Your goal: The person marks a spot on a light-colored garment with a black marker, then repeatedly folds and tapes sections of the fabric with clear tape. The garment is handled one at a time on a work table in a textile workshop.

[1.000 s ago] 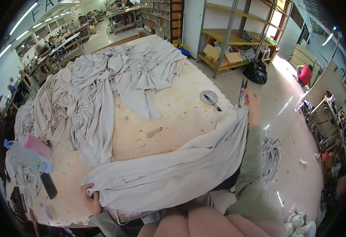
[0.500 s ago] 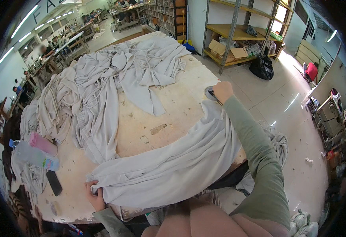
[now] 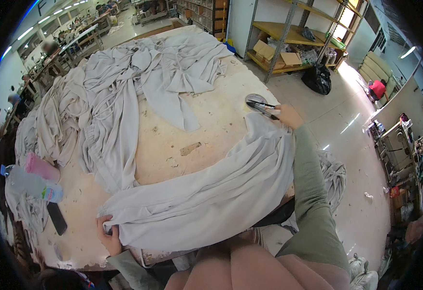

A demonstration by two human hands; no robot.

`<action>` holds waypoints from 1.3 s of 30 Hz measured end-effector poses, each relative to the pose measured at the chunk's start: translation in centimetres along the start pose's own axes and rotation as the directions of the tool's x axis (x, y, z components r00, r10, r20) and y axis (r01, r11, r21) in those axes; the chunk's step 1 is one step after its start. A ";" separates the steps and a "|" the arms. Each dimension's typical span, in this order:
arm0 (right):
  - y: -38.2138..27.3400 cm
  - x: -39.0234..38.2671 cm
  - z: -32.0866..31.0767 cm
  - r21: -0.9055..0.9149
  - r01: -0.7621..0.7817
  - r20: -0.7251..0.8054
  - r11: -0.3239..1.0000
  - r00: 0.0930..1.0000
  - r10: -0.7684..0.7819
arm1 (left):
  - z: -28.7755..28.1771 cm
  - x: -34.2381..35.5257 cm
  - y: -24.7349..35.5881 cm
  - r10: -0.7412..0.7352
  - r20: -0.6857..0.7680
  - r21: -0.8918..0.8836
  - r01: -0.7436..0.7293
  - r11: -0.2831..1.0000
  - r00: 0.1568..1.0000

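Under the fingers of the left hand (image 3: 109, 235), at the near edge of the surface (image 3: 211, 130), one end of a long pale grey cloth (image 3: 206, 193) is bunched and clenched tight. The cloth runs from there across the near side of the surface to the right hand (image 3: 289, 116), whose fingers are closed on dark-handled scissors (image 3: 262, 107) at the cloth's far end, just beside a round metal disc (image 3: 255, 99).

To do this well, the left grip should keep the cloth taut so it lies flat between the two hands, and the scissors are best kept level with the blades clear of the fabric until they are wanted.

Beyond the right fingers the cloth's edge hangs off the surface toward more grey fabric on the floor (image 3: 334, 171). Beyond the left fingers lie a dark flat phone-like object (image 3: 56, 218), a clear bottle (image 3: 30, 186) and a pink cylinder (image 3: 41, 167); farther off, a heap of grey cloths (image 3: 119, 92) covers the far half.
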State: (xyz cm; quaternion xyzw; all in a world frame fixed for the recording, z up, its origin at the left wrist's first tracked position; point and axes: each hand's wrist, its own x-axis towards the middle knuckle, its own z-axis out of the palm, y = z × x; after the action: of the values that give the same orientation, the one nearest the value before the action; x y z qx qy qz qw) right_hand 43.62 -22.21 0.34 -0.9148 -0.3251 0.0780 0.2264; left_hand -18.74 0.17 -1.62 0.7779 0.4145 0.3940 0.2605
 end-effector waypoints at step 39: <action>-21.7 -17.9 2.4 0.595 0.499 0.282 0.631 0.605 -0.744 | 0.2 -1.1 6.2 -0.338 0.312 -0.158 0.399 0.903 0.888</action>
State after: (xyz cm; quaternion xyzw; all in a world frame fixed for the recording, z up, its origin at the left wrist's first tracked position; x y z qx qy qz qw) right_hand 16.88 -17.77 8.20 -0.6003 -0.6506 0.3014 0.3542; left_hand -16.25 -4.04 2.41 0.6985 0.4689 0.2671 0.4700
